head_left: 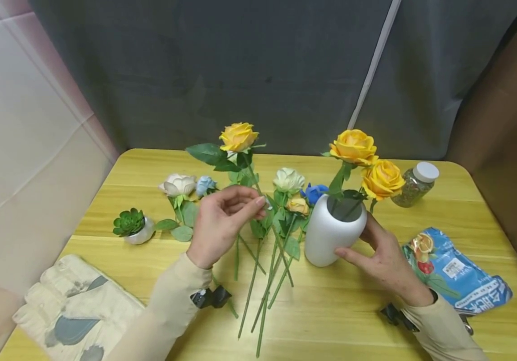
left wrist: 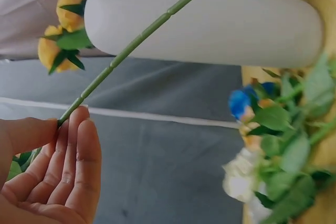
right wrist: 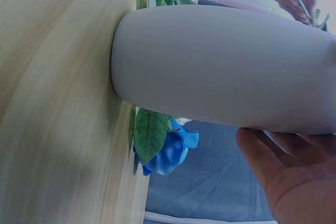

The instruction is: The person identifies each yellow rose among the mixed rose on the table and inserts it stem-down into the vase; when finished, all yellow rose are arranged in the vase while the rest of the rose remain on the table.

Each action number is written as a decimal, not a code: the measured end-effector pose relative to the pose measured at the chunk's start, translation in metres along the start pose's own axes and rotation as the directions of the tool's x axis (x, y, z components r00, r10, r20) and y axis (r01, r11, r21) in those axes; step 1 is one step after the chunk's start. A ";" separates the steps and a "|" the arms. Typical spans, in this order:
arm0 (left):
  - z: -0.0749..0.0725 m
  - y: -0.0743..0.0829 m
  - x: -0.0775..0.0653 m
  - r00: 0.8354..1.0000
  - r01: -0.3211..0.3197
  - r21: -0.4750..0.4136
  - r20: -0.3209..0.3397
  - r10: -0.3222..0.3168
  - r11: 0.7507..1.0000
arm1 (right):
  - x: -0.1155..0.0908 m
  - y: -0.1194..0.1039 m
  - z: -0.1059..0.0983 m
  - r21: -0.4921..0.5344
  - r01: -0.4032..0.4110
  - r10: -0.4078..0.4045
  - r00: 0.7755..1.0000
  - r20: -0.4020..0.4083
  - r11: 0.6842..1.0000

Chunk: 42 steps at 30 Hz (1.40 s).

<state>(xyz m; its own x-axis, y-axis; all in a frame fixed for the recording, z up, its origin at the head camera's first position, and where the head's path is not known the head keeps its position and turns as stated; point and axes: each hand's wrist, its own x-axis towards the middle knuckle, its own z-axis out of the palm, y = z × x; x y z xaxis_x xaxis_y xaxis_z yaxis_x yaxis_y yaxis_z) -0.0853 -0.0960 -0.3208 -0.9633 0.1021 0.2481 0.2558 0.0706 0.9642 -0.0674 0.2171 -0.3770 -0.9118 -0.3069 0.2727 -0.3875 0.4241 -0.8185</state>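
My left hand (head_left: 224, 220) pinches the green stem (left wrist: 140, 38) of a yellow rose (head_left: 238, 138) between thumb and fingers. Its bloom rises above the hand, and the bare stem slants across the vase in the left wrist view. On the right, my right hand (head_left: 386, 258) grips a white vase (head_left: 330, 235), thumb at the front and fingers round the far side. The vase stands upright on the table. Two yellow roses (head_left: 353, 146) stick out of its mouth, their lower stems hidden inside.
Several loose flowers lie mid-table, among them a cream rose (head_left: 289, 179) and a blue one (right wrist: 167, 153), stems toward me. A potted succulent (head_left: 130, 223) and work gloves (head_left: 78, 311) sit left. At right are a lidded jar (head_left: 414, 185) and a blue packet (head_left: 457, 271).
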 end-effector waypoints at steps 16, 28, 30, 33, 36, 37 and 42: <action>0.018 0.039 0.017 0.921 -0.361 -0.212 -0.232 0.312 0.908 | -0.001 0.000 0.000 -0.006 0.014 -0.014 1.000 -0.006 1.000; 0.019 0.048 0.023 0.859 -0.463 -0.340 -0.399 0.320 0.818 | -0.001 0.000 0.000 -0.012 0.010 -0.010 1.000 -0.010 1.000; 0.019 0.047 0.024 0.851 -0.475 -0.348 -0.416 0.320 0.808 | -0.001 0.001 0.000 -0.012 0.009 -0.009 1.000 -0.011 1.000; 0.020 0.046 0.026 0.848 -0.478 -0.350 -0.421 0.321 0.805 | -0.001 0.001 0.000 -0.014 0.007 -0.007 1.000 -0.013 1.000; 0.023 0.044 0.027 0.850 -0.474 -0.340 -0.416 0.322 0.813 | 0.000 0.001 -0.001 -0.015 0.006 -0.006 1.000 -0.012 1.000; 0.024 0.044 0.028 0.851 -0.475 -0.335 -0.411 0.327 0.814 | 0.000 0.001 -0.001 -0.015 0.007 -0.008 1.000 -0.013 1.000; 0.032 0.039 0.032 0.859 -0.466 -0.315 -0.383 0.339 0.827 | -0.001 0.001 0.000 -0.009 0.017 -0.017 1.000 -0.012 1.000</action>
<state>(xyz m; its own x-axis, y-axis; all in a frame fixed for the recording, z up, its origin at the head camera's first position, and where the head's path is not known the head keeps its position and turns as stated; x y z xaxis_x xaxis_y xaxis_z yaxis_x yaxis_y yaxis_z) -0.1030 -0.0578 -0.2779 -0.7723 -0.2686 0.5757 0.6350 -0.3015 0.7112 -0.0671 0.2175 -0.3781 -0.9068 -0.3033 0.2928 -0.4040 0.4265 -0.8092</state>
